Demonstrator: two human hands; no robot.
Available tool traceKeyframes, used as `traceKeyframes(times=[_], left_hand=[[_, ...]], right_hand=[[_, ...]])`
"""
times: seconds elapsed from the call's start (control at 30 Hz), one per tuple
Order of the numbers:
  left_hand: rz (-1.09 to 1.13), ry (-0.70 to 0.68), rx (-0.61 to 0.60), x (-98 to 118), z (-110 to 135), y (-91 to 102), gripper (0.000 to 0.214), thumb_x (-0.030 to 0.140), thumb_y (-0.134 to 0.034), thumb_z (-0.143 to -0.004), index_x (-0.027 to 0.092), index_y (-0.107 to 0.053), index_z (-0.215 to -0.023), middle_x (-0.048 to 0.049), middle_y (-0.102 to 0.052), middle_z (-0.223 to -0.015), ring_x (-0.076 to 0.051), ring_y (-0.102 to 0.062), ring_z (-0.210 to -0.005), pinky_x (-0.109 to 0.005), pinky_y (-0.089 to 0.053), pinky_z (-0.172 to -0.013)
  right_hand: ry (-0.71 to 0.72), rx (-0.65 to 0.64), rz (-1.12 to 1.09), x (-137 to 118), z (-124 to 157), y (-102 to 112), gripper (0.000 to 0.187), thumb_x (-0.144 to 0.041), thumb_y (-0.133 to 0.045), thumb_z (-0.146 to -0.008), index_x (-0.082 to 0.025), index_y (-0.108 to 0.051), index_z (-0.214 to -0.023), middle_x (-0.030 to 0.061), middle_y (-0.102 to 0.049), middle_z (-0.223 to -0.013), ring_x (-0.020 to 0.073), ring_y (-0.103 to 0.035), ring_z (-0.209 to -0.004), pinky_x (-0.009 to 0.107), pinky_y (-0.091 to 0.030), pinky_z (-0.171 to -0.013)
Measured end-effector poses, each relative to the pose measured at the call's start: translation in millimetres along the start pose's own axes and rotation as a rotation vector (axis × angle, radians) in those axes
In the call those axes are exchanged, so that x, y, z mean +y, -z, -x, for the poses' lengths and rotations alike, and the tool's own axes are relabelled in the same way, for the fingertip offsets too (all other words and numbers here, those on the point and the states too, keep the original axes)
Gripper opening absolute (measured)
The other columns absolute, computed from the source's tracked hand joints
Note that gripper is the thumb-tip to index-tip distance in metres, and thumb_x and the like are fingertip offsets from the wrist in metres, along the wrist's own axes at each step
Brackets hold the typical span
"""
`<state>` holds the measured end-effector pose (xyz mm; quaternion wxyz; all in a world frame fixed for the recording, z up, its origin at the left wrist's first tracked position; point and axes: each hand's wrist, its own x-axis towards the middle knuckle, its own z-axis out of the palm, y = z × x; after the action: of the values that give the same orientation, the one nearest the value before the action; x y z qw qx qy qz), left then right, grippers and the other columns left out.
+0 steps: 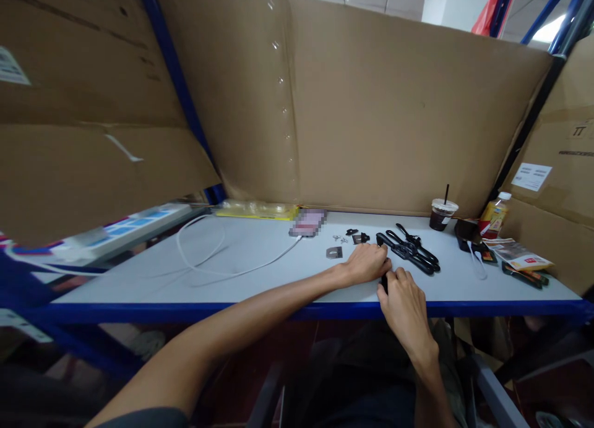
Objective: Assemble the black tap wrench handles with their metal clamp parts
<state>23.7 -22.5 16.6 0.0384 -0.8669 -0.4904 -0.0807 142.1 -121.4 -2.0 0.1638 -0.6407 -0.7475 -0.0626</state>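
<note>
My left hand (368, 264) and my right hand (404, 299) meet near the table's front edge. Both are closed around a dark tool, seemingly a black spokeshave (384, 283); most of it is hidden by my fingers. Just beyond my hands lies a pile of black spokeshaves (411, 252) with curved handles. Left of the pile are a flat metal blade (334, 252) with a slot, a second blade (356, 239) beside small black parts (365, 237), another black piece (352, 231), and several small screws (340, 239).
A phone (308, 222) with a white cable (250, 270) lies at the back, beside a yellow-edged clear package (257, 210). At the right stand a drink cup (443, 214), a bottle (496, 215) and snack packets (522, 255). Cardboard (371, 106) walls the table.
</note>
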Motion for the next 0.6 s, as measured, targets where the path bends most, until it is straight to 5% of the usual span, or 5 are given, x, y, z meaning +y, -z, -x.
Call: traceKeyframes(times=[0.6], left_hand=[[0.156,0.063,-0.059,-7.6,-6.9,-0.7,0.022,0.031,-0.051,-0.092,0.019,-0.069,-0.094,-0.0125,-0.076,-0.095,-0.030,-0.074,-0.093,-0.034,-0.052,-0.075]], right_hand=[[0.046,-0.013,0.023,0.7,-4.8,-4.0,0.025,-0.024,-0.049,-0.101,-0.015,-0.067,-0.116,0.0128,-0.067,-0.116,0.0259,-0.061,-0.112,0.033,-0.051,-0.086]])
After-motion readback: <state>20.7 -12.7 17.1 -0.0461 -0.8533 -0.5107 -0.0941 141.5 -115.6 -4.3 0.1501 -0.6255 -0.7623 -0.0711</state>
